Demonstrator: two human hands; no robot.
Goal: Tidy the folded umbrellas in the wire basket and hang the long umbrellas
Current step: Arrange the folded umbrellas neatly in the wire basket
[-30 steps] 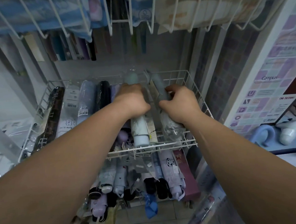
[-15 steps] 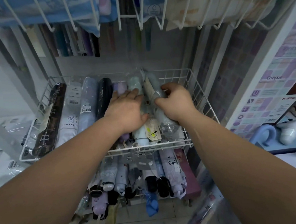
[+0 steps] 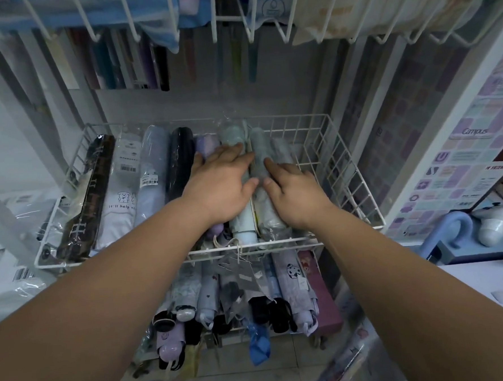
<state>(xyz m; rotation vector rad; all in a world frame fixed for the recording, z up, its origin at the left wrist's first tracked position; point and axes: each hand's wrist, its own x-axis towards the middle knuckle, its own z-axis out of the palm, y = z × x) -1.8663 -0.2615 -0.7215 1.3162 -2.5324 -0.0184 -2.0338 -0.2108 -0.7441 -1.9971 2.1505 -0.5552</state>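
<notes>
Left hand (image 3: 222,189) lies flat, fingers straight, on the mint folded umbrella (image 3: 231,135); right hand (image 3: 296,195), fingers straight too, presses the grey folded umbrella (image 3: 258,142) in the wire basket (image 3: 298,116)

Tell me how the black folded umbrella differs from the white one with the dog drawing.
The black umbrella is plain and glossy; the white umbrella carries a dog drawing, lettering and a barcode label. The black umbrella lies beside the left hand; the white umbrella lies two places further left. Both lie lengthwise in the wire basket.
</notes>
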